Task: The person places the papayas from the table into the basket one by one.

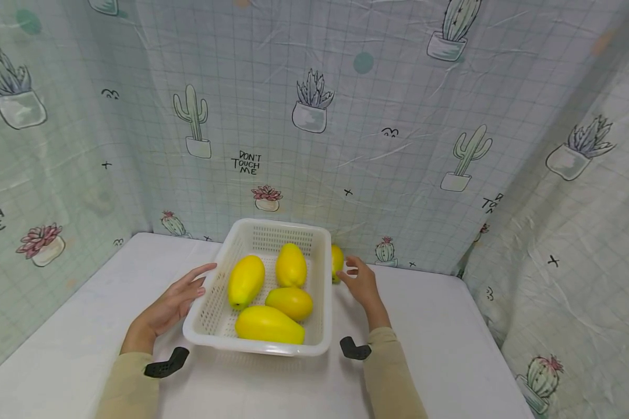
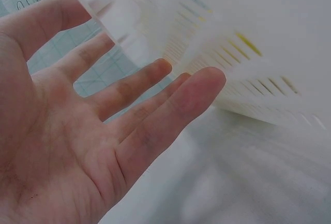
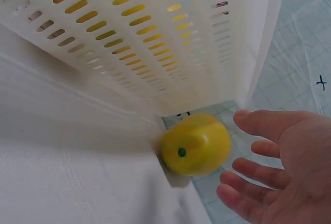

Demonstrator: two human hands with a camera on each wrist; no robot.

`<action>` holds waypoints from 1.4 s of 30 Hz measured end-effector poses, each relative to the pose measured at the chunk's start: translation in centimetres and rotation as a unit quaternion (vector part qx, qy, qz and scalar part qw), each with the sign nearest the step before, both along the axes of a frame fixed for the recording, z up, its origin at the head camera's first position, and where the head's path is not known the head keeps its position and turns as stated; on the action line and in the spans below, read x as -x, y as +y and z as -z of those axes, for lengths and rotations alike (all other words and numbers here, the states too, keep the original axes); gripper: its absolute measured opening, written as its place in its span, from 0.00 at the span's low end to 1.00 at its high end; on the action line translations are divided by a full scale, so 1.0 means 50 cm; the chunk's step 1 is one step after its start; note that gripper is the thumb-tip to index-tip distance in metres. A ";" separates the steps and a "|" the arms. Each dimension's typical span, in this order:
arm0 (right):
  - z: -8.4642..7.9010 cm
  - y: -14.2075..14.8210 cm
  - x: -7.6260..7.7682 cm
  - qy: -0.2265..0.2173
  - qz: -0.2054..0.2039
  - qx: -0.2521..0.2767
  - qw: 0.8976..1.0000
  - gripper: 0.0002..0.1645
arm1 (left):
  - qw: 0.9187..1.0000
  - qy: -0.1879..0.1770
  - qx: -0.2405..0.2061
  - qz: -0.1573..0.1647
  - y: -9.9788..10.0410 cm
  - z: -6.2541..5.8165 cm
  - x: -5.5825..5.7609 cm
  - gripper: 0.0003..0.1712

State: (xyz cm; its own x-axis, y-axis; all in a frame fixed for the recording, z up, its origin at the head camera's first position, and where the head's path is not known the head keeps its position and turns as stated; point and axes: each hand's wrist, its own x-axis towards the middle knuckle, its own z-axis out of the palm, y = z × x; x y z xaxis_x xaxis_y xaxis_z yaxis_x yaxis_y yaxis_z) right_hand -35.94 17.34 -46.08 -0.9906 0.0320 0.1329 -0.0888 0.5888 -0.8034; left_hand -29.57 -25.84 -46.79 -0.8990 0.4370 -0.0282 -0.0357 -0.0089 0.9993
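Note:
A white plastic basket (image 1: pixel 204 336) with slotted walls holds several smooth yellow mango-like fruits (image 1: pixel 270 325). My left hand (image 1: pixel 170 302) is at the basket's left side, its fingers extended against or very near the slotted wall (image 2: pixel 243 53). Outside the basket's right wall, one more yellow fruit (image 3: pixel 196 145) lies near the back edge of the table, a green spot on its end. In the head view the basket rim partly hides that fruit. Just to its right is my right hand (image 1: pixel 363 284), thumb and fingers spread, holding nothing. The right wrist view shows a gap between fingers and fruit.
The basket stands on a white-covered table (image 1: pixel 430 337). A curtain (image 1: pixel 346 157) printed with cacti hangs close behind the table's back edge and along both sides. Black wrist-worn devices (image 1: pixel 166 363) sit at both sleeves.

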 end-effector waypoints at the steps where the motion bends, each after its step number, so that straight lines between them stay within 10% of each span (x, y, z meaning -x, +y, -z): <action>1: 0.002 0.000 0.000 -0.003 0.000 0.003 1.000 0.31 | 1.000 -0.002 0.001 -0.001 0.000 0.000 0.000 0.32; 42: 0.045 -0.017 0.046 -0.011 0.041 0.012 0.999 0.37 | 1.000 -0.009 -0.009 -0.002 -0.001 0.005 0.002 0.32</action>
State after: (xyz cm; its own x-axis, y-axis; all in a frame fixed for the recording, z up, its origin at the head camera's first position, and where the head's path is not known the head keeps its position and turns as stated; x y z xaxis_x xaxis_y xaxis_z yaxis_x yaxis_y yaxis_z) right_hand -38.26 16.49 -48.33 -0.9874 0.1153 0.1084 -0.0229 0.5739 -0.8186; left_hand -29.67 -25.89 -47.04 -0.9006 0.4332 -0.0355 -0.0527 -0.0279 0.9982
